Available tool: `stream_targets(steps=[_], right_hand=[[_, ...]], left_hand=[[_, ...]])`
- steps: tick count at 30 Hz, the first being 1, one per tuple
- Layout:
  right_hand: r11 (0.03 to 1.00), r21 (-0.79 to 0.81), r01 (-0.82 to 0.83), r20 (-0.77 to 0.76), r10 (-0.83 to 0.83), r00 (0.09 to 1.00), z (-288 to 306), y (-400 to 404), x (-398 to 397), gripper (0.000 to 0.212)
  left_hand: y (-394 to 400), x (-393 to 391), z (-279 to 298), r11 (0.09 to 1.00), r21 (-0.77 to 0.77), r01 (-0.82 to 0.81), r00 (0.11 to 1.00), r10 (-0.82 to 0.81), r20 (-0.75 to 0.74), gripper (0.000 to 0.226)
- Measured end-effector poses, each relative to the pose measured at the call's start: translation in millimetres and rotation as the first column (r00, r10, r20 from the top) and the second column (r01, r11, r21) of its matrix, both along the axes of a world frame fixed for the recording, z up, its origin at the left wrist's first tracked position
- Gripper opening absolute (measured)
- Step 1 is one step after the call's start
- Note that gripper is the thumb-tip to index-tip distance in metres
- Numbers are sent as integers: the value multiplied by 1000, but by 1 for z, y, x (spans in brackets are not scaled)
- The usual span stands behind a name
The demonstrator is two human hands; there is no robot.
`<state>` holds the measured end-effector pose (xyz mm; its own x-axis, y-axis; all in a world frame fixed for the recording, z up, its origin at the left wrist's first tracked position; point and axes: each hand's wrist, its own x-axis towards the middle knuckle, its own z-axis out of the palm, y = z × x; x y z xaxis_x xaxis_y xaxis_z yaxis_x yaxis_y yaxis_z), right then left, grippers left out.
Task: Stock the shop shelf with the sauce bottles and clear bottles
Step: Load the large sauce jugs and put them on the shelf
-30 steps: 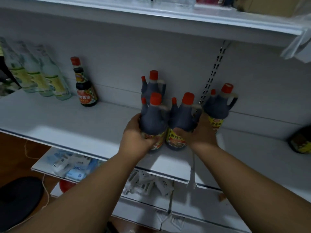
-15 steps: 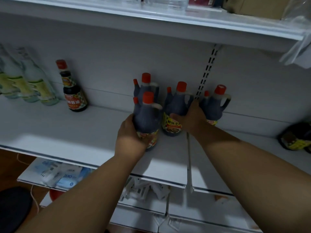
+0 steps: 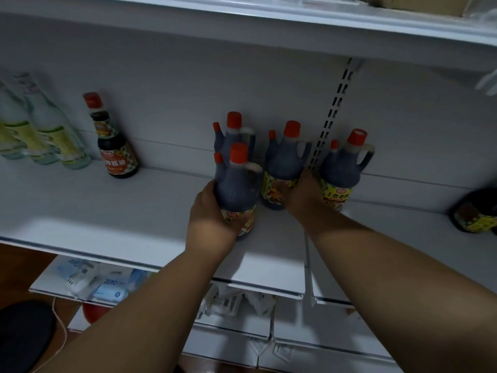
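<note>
Several dark sauce jugs with red caps stand on the white shelf [image 3: 121, 211]. My left hand [image 3: 211, 216] is shut on the front sauce jug [image 3: 236, 184], which stands ahead of a rear jug [image 3: 234, 133]. My right hand [image 3: 306, 197] grips the lower side of the middle sauce jug [image 3: 285, 162], between it and the right jug [image 3: 341, 170] by the slotted upright. A slim sauce bottle [image 3: 113, 146] stands alone to the left. Clear bottles [image 3: 45, 130] with green-yellow labels lean at the far left.
An upper shelf [image 3: 269, 25] hangs close overhead. A dark jar [image 3: 476, 214] sits at the right edge. Packets [image 3: 102, 281] and white tags lie on lower shelves. A black round object [image 3: 24, 335] and a cord are on the floor at left.
Both hands pushed their jugs back along the shelf. The right jug moved back beside the upright, level with the far right jug; the left jug stays in front.
</note>
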<state>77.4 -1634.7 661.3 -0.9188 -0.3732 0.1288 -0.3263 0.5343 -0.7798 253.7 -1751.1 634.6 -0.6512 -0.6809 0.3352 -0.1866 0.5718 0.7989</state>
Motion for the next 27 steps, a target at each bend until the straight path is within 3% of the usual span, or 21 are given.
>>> stream_targets(steps=[10,13,15,19,22,27], right_hand=[[999,29,33,38,-34,999,2,-3,1,59],[990,76,120,111,-128,986,2,-3,23,68],[989,18,149,94,-150,984,-6,-3,46,69],[989,-145,-30,197,58,979,-15,-3,101,23],[968,-216,-126,201,171,965,-9,-7,112,25],[980,-56,-189,134,195,972,-1,-19,103,38]], left_hand=[[-4,-1,-1,1000,31,-1,999,-1,45,75],[-3,-1,1,999,39,-6,999,4,41,74],[-1,0,3,999,35,-14,999,13,35,75],[1,2,6,999,29,-32,999,32,13,80],[-2,5,7,998,44,-49,999,49,-2,84],[-15,5,10,999,14,-52,998,51,45,82]])
